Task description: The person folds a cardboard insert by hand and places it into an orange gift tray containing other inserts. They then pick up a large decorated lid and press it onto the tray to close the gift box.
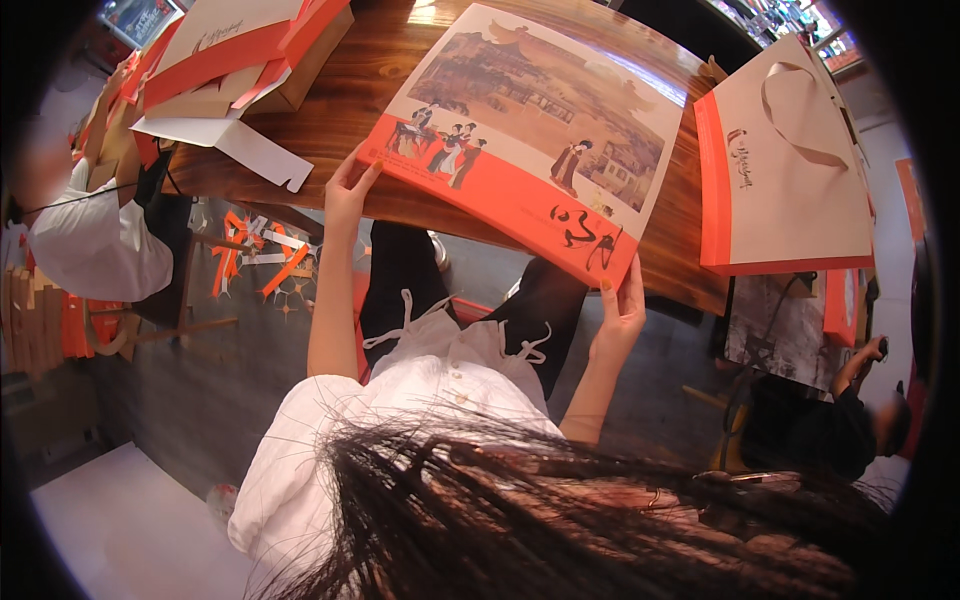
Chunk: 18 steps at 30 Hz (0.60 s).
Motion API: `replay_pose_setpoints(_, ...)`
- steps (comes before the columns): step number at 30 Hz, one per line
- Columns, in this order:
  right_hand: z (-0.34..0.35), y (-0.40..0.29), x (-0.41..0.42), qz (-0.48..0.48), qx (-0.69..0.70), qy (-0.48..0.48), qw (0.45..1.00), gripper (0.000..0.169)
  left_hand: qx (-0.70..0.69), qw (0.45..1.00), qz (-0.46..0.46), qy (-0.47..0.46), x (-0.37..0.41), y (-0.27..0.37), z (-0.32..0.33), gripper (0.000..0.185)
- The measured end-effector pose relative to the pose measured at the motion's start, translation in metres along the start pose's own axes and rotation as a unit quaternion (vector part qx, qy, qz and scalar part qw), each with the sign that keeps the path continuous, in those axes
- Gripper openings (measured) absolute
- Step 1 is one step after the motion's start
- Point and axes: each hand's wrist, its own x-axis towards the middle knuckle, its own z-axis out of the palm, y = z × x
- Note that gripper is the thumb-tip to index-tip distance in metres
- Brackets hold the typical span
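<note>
A large flat gift box (517,142) is held between my two hands above the near edge of the wooden table. Its lid has an orange band along the near side and a painted scene of pavilions and robed figures, with brush writing. My left hand (351,184) grips the near left corner, thumb on top. At the near right corner, my right hand (621,307) holds the box the same way. The fingers beneath the box are hidden. To the right, a beige and orange paper gift bag (780,180) with a ribbon handle rests on the table.
Orange and beige gift packaging (225,56) lies at the table's left, with a folded white card piece (240,146) overhanging the edge. Paper scraps (262,251) litter the floor. A person in white (105,240) sits left; a person in black (810,427) is at right. The wooden table (352,82) shines.
</note>
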Motion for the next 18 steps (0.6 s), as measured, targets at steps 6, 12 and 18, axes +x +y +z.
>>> replay_pose_setpoints(6,-0.006,0.009,0.009,-0.049,0.019,0.004,0.999,0.051,-0.018,1.000,-0.009,0.002,-0.012,0.002,-0.001,0.044)
replay_pose_setpoints(12,-0.009,0.020,0.010,-0.077,0.002,0.031,0.997,0.045,-0.014,1.000,0.006,0.001,-0.025,-0.002,-0.002,0.046)
replay_pose_setpoints(18,-0.010,0.033,0.006,-0.040,0.030,0.071,0.996,0.041,-0.029,0.999,0.001,-0.023,-0.029,-0.005,-0.008,0.048)
